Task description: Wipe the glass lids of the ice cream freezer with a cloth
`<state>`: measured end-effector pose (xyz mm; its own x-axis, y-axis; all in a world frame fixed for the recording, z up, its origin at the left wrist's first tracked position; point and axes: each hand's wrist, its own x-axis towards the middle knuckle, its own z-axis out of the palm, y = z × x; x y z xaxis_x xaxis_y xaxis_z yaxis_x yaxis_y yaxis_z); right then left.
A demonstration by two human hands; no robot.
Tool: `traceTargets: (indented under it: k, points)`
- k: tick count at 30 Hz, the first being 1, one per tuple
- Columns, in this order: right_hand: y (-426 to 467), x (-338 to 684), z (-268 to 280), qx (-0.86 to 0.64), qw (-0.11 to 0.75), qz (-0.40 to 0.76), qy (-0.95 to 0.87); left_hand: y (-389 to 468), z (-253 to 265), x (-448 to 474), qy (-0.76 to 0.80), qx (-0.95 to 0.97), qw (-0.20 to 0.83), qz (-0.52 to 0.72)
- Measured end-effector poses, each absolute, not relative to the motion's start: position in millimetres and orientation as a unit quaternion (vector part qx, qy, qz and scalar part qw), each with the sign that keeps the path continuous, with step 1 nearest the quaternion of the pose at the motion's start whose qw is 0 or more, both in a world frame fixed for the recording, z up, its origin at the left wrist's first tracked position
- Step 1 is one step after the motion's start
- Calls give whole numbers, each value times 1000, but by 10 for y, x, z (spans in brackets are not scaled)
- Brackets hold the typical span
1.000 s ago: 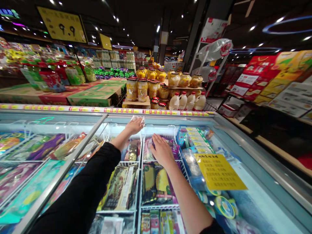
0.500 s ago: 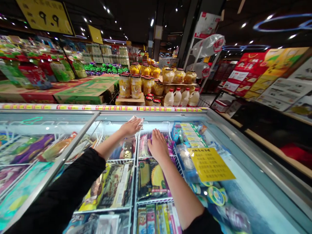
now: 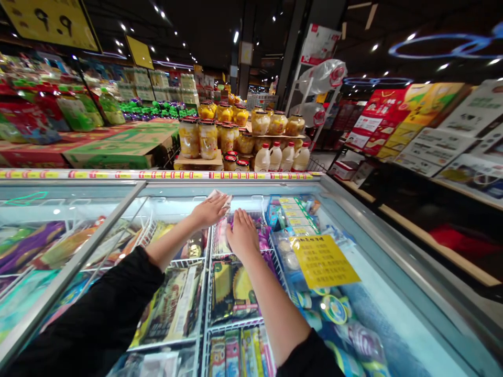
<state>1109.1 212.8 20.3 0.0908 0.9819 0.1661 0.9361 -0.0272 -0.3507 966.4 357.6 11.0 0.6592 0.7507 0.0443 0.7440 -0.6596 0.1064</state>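
Observation:
My left hand (image 3: 210, 211) lies palm down near the far edge of the freezer's glass lid (image 3: 396, 293), holding a pale crumpled cloth (image 3: 227, 201) against it; whether it is fabric or paper I cannot tell. Just to the right, my right hand (image 3: 242, 234) rests on the glass with fingers stretched out and nothing in it. Beneath the lid, white wire baskets (image 3: 207, 293) hold packaged ice creams. A yellow paper notice (image 3: 325, 261) with writing sits to the right of my right forearm.
A metal lid frame (image 3: 118, 214) slants across the left side. Price labels (image 3: 173, 175) line the freezer's far rim. Beyond it stand jars of yellow fruit (image 3: 208, 140) and white red-capped bottles (image 3: 275, 157). Stacked cartons (image 3: 428, 149) fill a shelf at right.
My left hand with the cloth has shifted slightly rightward across the glass, nearer my right hand. The whole view has turned a little to the right. My right hand stays flat.

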Motion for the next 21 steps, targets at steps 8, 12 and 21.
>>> traceTargets:
  k: [8, 12, 21]
  points:
    - [2138, 11092, 181, -707, 196, 58, -677, 3760, 227, 9659, 460, 886, 53, 33]
    - [2142, 11096, 183, -709, 204, 63, -671, 3855, 297, 9909, 501, 863, 61, 36]
    - [2124, 11084, 217, -743, 207, 61, -633, 3339, 115, 9581, 409, 911, 35, 43]
